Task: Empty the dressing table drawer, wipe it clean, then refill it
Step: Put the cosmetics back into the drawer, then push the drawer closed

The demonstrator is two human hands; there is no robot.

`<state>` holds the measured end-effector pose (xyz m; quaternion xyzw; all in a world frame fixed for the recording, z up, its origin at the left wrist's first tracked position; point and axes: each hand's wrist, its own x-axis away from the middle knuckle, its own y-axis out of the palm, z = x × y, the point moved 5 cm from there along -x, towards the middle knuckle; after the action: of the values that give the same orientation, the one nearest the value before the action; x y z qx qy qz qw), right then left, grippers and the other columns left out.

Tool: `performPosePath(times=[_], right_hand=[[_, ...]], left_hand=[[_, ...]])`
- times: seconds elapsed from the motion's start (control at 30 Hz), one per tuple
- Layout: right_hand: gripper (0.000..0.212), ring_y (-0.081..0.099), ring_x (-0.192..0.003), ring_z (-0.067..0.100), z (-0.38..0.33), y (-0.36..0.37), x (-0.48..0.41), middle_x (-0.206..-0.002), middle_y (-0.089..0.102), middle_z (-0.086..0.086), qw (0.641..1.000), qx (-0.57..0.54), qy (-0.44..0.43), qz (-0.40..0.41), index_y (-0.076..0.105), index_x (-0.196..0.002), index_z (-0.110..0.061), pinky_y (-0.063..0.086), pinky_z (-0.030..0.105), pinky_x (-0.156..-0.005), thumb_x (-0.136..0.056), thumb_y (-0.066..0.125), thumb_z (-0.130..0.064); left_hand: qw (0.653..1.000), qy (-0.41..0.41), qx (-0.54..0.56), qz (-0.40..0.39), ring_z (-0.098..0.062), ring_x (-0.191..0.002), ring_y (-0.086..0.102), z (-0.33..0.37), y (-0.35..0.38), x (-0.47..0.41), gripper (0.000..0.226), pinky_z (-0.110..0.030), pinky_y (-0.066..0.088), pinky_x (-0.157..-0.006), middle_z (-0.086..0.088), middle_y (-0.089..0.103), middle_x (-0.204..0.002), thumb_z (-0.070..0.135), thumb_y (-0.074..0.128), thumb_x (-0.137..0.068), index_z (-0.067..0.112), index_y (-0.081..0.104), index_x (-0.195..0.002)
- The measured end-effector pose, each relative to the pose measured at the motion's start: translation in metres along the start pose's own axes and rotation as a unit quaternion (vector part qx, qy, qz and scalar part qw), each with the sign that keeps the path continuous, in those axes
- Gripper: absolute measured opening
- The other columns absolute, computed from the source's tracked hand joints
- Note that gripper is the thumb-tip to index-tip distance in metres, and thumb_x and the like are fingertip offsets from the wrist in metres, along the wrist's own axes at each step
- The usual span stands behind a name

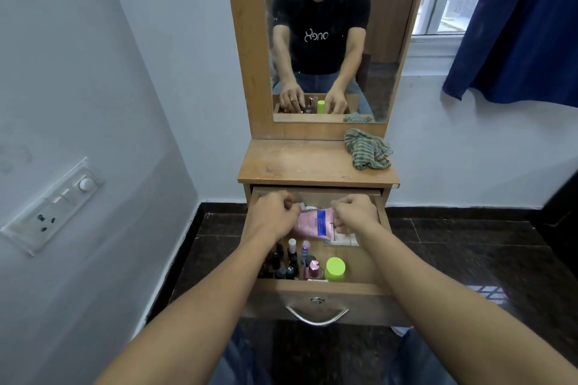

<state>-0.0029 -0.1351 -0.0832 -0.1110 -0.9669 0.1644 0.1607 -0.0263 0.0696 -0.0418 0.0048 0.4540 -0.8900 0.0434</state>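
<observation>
The drawer [316,294] of the wooden dressing table [300,162] stands pulled out, a curved metal handle on its front. Both hands are inside, near the back. The left hand [275,212] and right hand [355,212] each have fingers curled onto a pink sachet [316,223] (blue panel on its face); the exact grip is hard to make out. Nearer the front stand small dark bottles [286,266] and a green-capped jar [335,269]. A striped cloth [367,150] lies crumpled on the tabletop.

Soft daylight from window [444,6] at right, even, no glare; wide-angle bends edges.
</observation>
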Motion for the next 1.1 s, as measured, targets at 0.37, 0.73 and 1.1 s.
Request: performPosePath(times=[0.37,0.73,1.1], right_hand=[[0.016,0.054,-0.044,0.012,-0.013,0.007,0.14,-0.063,0.065,0.003,0.967,-0.243,0.002,-0.071,0.07,-0.075,-0.01,0.033,0.021,-0.037,-0.089,0.066,-0.017],[0.024,0.068,-0.061,0.02,0.121,0.03,0.214,-0.07,0.075,0.005,0.967,-0.173,0.188,-0.007,0.077,-0.078,-0.012,0.051,0.033,-0.049,-0.092,0.061,-0.023],[0.022,0.069,-0.081,0.033,0.131,0.05,0.189,-0.091,0.075,0.013,0.95,-0.197,0.234,0.063,0.075,-0.087,-0.013,0.057,0.039,-0.065,-0.082,0.055,-0.023]], left_hand=[[0.932,-0.085,0.294,0.192,-0.015,-0.061,0.062,0.037,-0.013,0.105,0.035,-0.036,0.049,-0.065,0.0,0.065,-0.064,0.033,0.059,-0.099,0.013,0.066,-0.072],[0.892,-0.311,0.311,0.103,-0.022,-0.078,0.066,-0.019,0.079,0.217,0.034,-0.04,0.053,-0.079,0.002,0.069,-0.07,0.033,0.052,-0.099,0.016,0.066,-0.074],[0.882,-0.388,0.267,-0.017,-0.036,-0.113,0.06,-0.038,0.108,0.194,0.044,-0.039,0.046,-0.097,-0.015,0.067,-0.12,0.037,0.034,-0.106,0.009,0.066,-0.116]])
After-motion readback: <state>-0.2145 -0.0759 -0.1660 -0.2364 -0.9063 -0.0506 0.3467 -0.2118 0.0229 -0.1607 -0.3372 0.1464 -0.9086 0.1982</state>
